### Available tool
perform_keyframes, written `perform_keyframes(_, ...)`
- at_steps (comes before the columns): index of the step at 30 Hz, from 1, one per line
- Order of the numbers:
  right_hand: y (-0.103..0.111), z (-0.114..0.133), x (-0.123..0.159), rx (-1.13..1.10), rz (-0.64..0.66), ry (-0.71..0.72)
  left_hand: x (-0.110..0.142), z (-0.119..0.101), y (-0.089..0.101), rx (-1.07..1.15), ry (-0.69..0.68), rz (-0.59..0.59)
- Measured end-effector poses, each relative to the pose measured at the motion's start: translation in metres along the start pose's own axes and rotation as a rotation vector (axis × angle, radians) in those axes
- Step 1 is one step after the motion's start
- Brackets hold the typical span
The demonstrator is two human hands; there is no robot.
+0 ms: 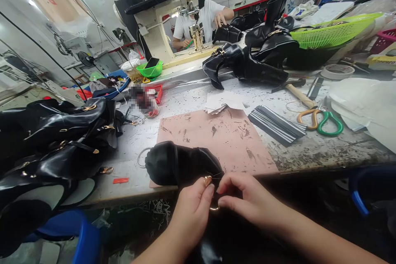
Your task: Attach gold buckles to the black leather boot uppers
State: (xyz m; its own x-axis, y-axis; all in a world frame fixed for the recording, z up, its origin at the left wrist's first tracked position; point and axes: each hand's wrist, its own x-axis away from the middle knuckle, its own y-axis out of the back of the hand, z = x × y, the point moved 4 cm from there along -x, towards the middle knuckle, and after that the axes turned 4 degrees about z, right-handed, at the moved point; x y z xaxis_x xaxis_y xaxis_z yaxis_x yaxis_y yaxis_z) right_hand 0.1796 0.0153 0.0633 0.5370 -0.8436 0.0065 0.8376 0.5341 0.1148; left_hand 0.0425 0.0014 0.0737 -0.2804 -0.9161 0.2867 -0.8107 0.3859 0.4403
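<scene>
A black leather boot upper lies over the near edge of the table, partly on a pink cutting mat. My left hand pinches a small gold buckle on the boot's strap. Right beside it, my right hand pinches the same strap, with a gold ring showing between the two hands. The lower part of the boot hangs below the table edge toward my lap.
A heap of black boot uppers fills the left side, more at the back. Green-and-orange scissors, a hammer, dark strips, a green basket, a sewing machine. Another person works behind it.
</scene>
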Motion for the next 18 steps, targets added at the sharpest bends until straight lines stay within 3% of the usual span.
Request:
perform_keyframes(4, -0.001, -0.007, -0.003, -0.149, 0.002, -0.031, 0.005, 0.005, 0.002, 0.117, 0.021, -0.113)
perform_keyframes(9, 0.002, -0.011, -0.004, -0.290, 0.215, -0.140, 0.007, 0.005, 0.004, 0.108, 0.069, -0.021)
perform_keyframes(13, 0.005, 0.000, -0.001, -0.158, 0.259, -0.106, 0.008, 0.002, 0.006, 0.016, 0.060, -0.016)
perform_keyframes(18, 0.004, 0.014, 0.005, 0.117, 0.237, 0.046, 0.008, 0.000, 0.007, -0.049, 0.059, -0.027)
